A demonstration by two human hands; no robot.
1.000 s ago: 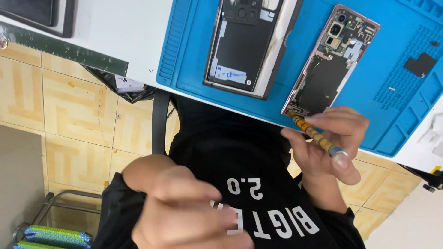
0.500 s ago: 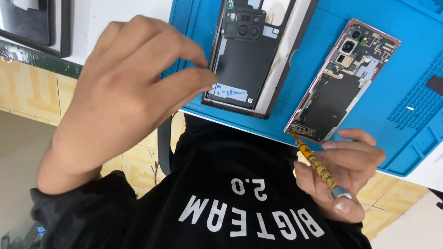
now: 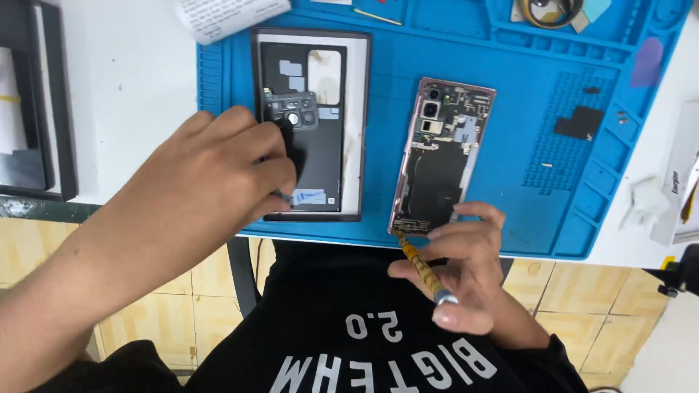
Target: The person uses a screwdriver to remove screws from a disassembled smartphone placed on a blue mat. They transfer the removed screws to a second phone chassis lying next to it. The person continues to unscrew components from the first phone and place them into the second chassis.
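My right hand [image 3: 457, 266] grips a yellow patterned screwdriver [image 3: 422, 268], its tip at the bottom corner of an opened phone [image 3: 439, 156] lying on the blue work mat [image 3: 539, 109]. The phone's inner boards and cameras are exposed. My left hand [image 3: 207, 178] rests over the lower left of a black back cover [image 3: 312, 120] that lies inside a dark frame on the mat, fingers curled on it. Whether the fingers grip the cover is hidden.
A small black part [image 3: 579, 121] lies on the mat's right side. A folded paper [image 3: 229, 14] sits at the top, a dark tray [image 3: 36, 109] at the left on the white table [image 3: 138, 87], and white boxes [image 3: 681, 182] at the right.
My left hand rose from my lap and came down onto the back cover. The view shifted up over the mat. The right hand stayed with the screwdriver at the phone's corner.
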